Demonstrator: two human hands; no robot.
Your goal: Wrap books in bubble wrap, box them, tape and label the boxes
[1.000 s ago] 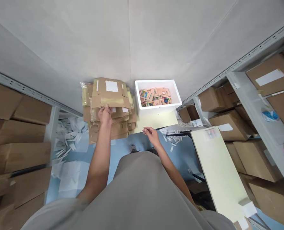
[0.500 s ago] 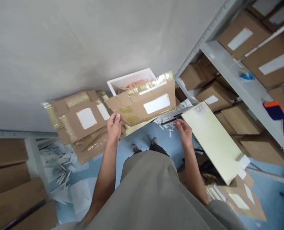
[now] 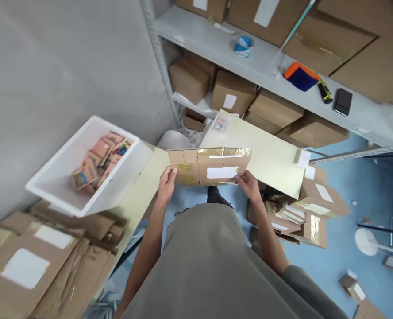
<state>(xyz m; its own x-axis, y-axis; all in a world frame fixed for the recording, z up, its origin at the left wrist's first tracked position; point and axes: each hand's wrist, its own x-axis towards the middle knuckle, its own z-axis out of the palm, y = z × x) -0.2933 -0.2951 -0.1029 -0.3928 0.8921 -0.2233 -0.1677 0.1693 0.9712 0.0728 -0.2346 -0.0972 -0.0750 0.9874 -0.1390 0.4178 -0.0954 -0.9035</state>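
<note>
A flattened cardboard box [image 3: 191, 175] with a white label and shiny tape along its top edge is held up in front of my body. My left hand [image 3: 166, 184] pinches its left edge, the thumb on the near face. At the lower right corner, my right hand [image 3: 248, 184] closes its fingers on the cardboard. To the left, a white plastic bin [image 3: 59, 170] holds several small orange-pink packs [image 3: 98, 159]. More flattened boxes [image 3: 24, 266] are piled on the table left of me.
A cream tabletop [image 3: 269, 150] stands ahead to the right. Behind it, a metal shelf [image 3: 213, 48] carries cardboard boxes, a blue-and-white tape roll [image 3: 243, 46], a yellow-black cutter [image 3: 325, 91] and a phone-like black device [image 3: 342, 101]. Opened boxes [image 3: 316, 226] lie on the blue floor at right.
My view has swung right, toward the shelf and cream tabletop. The flattened box came along in my left hand, and my right hand, free before, now grips its right corner.
</note>
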